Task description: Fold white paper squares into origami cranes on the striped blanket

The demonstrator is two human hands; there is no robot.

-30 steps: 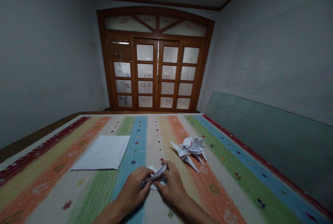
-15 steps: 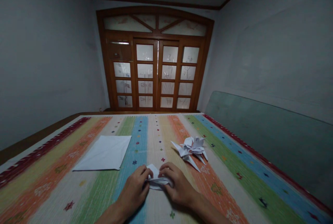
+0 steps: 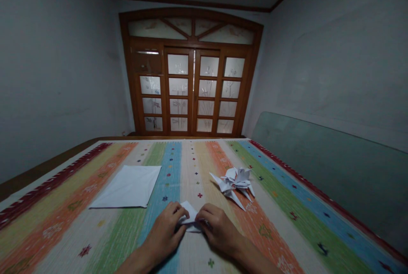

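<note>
A small piece of folded white paper (image 3: pixel 189 210) lies on the tablecloth in front of me, with a point facing away and layered folds nearer to me. My left hand (image 3: pixel 168 228) pinches its left side between thumb and fingers. On the opposite side, my right hand (image 3: pixel 217 228) grips the paper with curled fingers, close to the left fingertips. Both hands rest low over the cloth and hide the paper's outer edges. Right of them sits a cluster of folded paper cranes (image 3: pixel 235 182) with pointed wings; I cannot tell how many.
A stack of square white paper (image 3: pixel 129 187) lies to the left on the striped tablecloth (image 3: pixel 117 240). Along the right side stands a pale green panel (image 3: pixel 318 155). Wooden doors with glass panes (image 3: pixel 193 91) are beyond the table's far edge.
My right fingers have shifted slightly along the paper, and its near folds look narrower between my hands. The crane cluster and the paper stack stay put.
</note>
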